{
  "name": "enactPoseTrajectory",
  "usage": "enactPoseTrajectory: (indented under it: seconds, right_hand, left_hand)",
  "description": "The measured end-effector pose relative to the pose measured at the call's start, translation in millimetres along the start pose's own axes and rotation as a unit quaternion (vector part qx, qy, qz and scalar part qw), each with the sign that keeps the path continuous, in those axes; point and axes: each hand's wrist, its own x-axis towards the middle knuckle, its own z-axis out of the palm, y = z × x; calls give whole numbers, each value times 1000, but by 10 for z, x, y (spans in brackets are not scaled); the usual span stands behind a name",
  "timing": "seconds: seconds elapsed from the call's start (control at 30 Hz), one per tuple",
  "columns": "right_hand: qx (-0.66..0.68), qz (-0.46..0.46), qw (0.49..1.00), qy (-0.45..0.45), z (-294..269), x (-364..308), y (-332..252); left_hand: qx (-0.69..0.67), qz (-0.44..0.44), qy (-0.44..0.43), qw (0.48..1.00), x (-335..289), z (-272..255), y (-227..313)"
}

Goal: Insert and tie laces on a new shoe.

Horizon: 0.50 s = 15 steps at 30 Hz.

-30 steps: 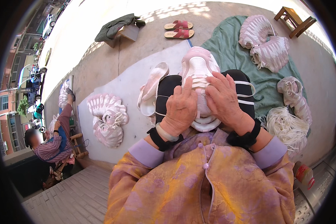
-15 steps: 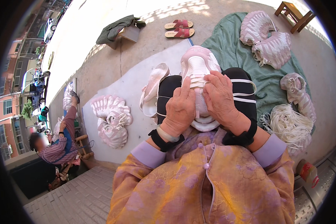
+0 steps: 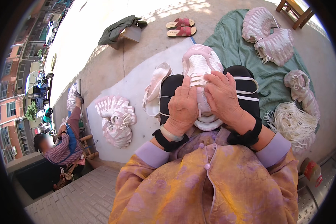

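A white and pink sneaker (image 3: 198,61) rests in my lap between my black-clad thighs, its toe pointing away from me. White shoelace (image 3: 198,79) crosses its upper in rows. My left hand (image 3: 183,108) is at the left edge of the lacing, fingers closed at the lace. Opposite it, my right hand (image 3: 223,91) pinches the lace on the right edge, with its fingertips over the tongue. The exact grip under both hands is hidden. A loose end of lace (image 3: 246,98) loops over my right thigh. Another unpaired sneaker (image 3: 156,89) lies beside my left thigh.
Overlapping rows of sneakers (image 3: 115,121) lie on a white sheet (image 3: 100,151) at left. More sneakers (image 3: 268,37) sit on green cloth (image 3: 227,33), near a heap of white laces (image 3: 293,123). Red sandals (image 3: 181,31), a wooden stool (image 3: 296,13) and a seated person (image 3: 65,145) are farther off.
My hands stay at the lacing with almost no change in the fingers. The whole view has shifted slightly, so the surroundings appear a little farther right.
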Motion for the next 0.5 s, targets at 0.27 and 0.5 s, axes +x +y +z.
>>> enactPoseTrajectory:
  seconds: [0.27,0.5]
  right_hand:
    - [42,31,997,57,227,31,-36]
    - [73,54,993,82,235,33,-30]
  left_hand:
    - [-3,-21,7,1000,-5,50,22]
    - [-16,-37,5,999,17,39,39]
